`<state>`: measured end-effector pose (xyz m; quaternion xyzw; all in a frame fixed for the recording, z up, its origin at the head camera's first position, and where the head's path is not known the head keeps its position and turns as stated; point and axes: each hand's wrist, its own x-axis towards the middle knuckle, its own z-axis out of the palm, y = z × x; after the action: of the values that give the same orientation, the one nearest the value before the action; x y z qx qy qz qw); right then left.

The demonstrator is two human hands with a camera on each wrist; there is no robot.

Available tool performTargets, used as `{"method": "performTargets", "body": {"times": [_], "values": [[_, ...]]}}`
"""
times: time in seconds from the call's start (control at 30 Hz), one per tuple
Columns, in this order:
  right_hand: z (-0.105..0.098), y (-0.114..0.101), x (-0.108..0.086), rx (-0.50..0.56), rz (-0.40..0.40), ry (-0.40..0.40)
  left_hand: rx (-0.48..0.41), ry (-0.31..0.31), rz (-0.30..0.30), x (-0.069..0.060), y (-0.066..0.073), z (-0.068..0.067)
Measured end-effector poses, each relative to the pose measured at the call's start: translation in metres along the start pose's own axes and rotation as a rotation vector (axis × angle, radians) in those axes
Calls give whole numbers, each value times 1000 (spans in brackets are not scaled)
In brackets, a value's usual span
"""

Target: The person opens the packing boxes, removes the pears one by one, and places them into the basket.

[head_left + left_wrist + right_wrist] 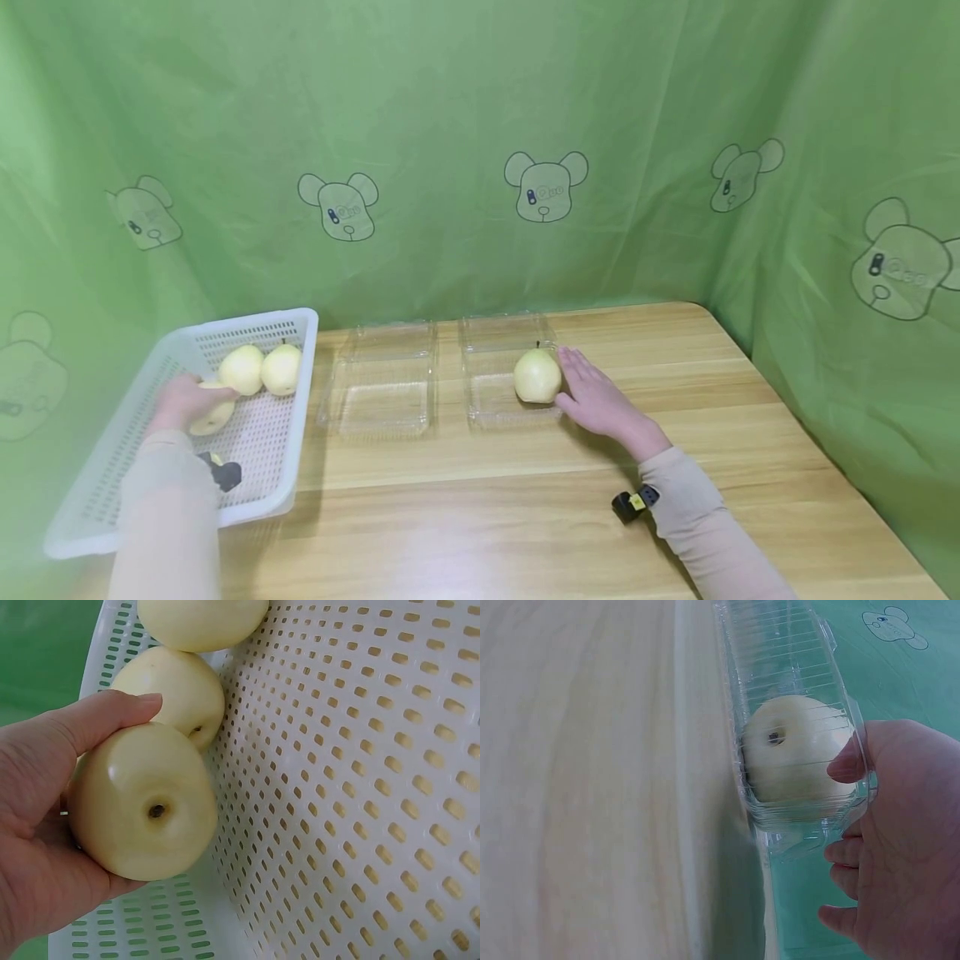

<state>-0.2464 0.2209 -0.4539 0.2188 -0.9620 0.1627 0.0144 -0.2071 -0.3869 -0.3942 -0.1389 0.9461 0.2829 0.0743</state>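
Observation:
My left hand (182, 402) reaches into a white perforated plastic basket (302, 417) and grips a round, pale yellow pear (142, 802), thumb over its upper side. Two more pears, one left (241, 370) and one right (282, 369), sit farther back in the basket. On the table, a single pear (537, 379) with its stem up stands in the right clear plastic container (487, 404), at that tray's right side. Beside this pear is my right hand (603, 408), fingers fairly straight along the container's right edge. In the right wrist view its thumb (845, 763) is close against the pear.
Another clear plastic container (384, 404) lies open between the basket and the right container. Everything stands on a wooden table (465, 508). Green curtains (442, 150) with bear-head prints hang behind and at both sides. Each wrist carries a small black camera (630, 504).

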Motion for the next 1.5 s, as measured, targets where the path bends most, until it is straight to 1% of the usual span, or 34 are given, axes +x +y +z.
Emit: {"method": "performTargets", "body": {"times": [0.23, 0.47, 0.57, 0.8, 1.1, 1.27, 1.5], "values": [[1, 1, 1, 6, -1, -1, 7, -20, 0, -1, 1, 2], [3, 2, 3, 9, 1, -1, -19, -49, -36, -1, 1, 3], [2, 3, 3, 11, -2, -4, -28, -60, -40, 0, 0, 3], [2, 2, 2, 14, -3, -7, -12, -112, -53, 0, 2, 1], [1, 1, 2, 25, 4, -19, -84, -168, -71, -3, 5, -3], [0, 0, 2, 30, 9, -23, -95, -169, -70, -7, 9, -6], [0, 1, 1, 32, 7, -22, -180, -176, -72, -12, 13, -8]]}}
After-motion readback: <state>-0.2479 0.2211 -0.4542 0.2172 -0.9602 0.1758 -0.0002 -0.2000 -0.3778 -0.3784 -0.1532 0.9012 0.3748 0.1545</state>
